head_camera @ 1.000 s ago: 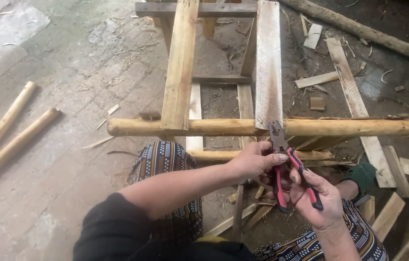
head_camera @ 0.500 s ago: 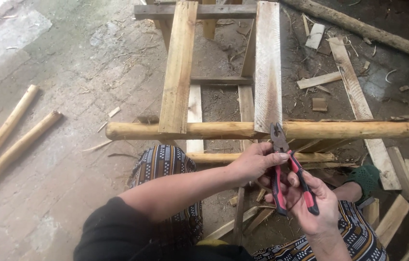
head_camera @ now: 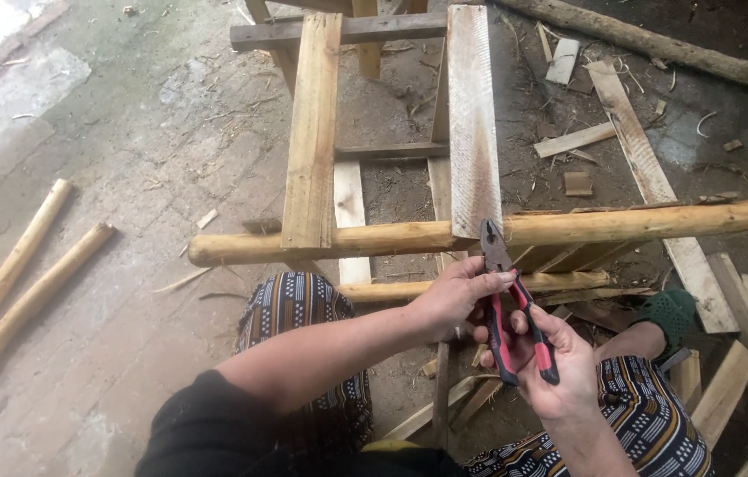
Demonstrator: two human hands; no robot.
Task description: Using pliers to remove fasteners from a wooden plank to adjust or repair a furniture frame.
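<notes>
At the near edge of the slatted wooden frame (head_camera: 312, 159), my right hand (head_camera: 559, 371) grips red-and-black-handled pliers (head_camera: 511, 309) — jaws at the round pale pole (head_camera: 480, 234) — left-hand fingers (head_camera: 489, 281) closed, steadying the head.

Red-black pliers handles (head_camera: 522, 340), pale yellow pole (head_camera: 392, 238)

two loose poles (head_camera: 12, 291) (left, on ground) | wood offcuts (head_camera: 574, 140) | log (head_camera: 657, 44)

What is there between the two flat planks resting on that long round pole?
In the head view, between the left plank and right plank on the round pole is an open gap; through it show a dark crosspiece, two lower boards and dirt.
</notes>
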